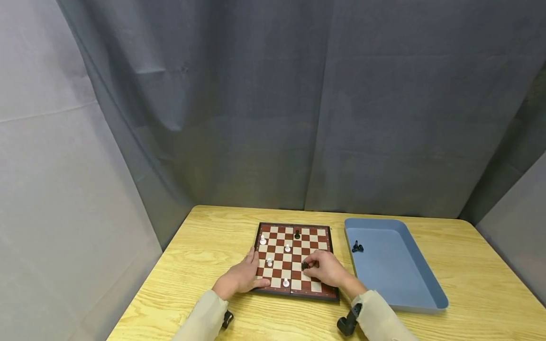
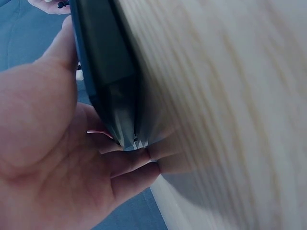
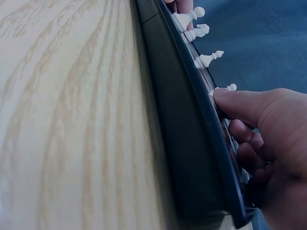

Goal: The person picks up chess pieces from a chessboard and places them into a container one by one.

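A folding chessboard with dark red and cream squares lies on the table. My left hand rests at its near left corner, fingers stretched along the left edge and thumb on the top. In the left wrist view those fingertips touch the tabletop beside the board's dark side. Over the board's right half, my right hand pinches a small black chess piece, its kind mostly hidden by the fingers. Several white chess pieces stand on the left half. Another black chess piece is upright near the far edge.
Right of the board sits a shallow blue tray with a small cluster of black chess pieces near its left wall. The wooden table ends at a grey curtain behind. Black devices are strapped to both wrists.
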A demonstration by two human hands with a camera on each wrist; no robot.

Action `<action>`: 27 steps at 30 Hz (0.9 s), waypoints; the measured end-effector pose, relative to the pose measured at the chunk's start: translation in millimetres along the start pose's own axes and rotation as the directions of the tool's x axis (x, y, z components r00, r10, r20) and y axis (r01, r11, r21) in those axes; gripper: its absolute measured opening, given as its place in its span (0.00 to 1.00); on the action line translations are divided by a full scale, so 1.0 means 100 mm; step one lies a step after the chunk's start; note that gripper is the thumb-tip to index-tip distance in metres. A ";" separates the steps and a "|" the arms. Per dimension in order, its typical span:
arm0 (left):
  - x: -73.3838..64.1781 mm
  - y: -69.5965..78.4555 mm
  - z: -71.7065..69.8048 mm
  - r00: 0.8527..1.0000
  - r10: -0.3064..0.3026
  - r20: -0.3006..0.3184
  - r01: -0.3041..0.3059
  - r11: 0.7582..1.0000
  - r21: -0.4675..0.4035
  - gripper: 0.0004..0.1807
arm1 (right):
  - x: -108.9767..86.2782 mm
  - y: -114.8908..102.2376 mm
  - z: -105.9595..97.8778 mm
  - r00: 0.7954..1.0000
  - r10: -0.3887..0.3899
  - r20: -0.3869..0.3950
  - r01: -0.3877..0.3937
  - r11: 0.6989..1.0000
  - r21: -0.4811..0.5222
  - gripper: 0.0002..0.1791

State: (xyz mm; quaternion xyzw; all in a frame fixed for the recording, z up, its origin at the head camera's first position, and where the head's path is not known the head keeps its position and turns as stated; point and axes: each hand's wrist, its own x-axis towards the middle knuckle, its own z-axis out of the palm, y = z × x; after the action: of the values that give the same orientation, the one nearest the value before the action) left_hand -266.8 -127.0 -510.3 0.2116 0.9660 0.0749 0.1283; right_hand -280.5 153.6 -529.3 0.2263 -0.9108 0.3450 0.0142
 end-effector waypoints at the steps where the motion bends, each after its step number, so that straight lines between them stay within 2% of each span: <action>1: 0.00 0.00 0.00 1.000 -0.001 0.000 0.001 1.000 0.002 0.55 | 0.00 0.00 0.00 1.000 0.000 -0.001 0.000 1.000 -0.005 0.07; 13: 0.01 -0.01 0.01 1.000 -0.004 -0.002 0.004 1.000 0.008 0.55 | 0.03 0.02 0.03 1.000 0.002 -0.007 -0.002 1.000 -0.031 0.04; 27: 0.01 0.01 0.01 1.000 -0.007 0.000 0.007 1.000 0.014 0.54 | -0.02 -0.01 -0.06 1.000 0.002 -0.004 -0.002 0.999 0.053 0.04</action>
State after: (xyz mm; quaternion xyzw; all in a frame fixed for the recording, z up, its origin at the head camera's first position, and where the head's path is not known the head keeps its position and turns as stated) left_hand -266.6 -125.5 -511.1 0.2093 0.9672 0.0677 0.1272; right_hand -279.5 157.5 -524.3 0.2250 -0.9015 0.3696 0.0096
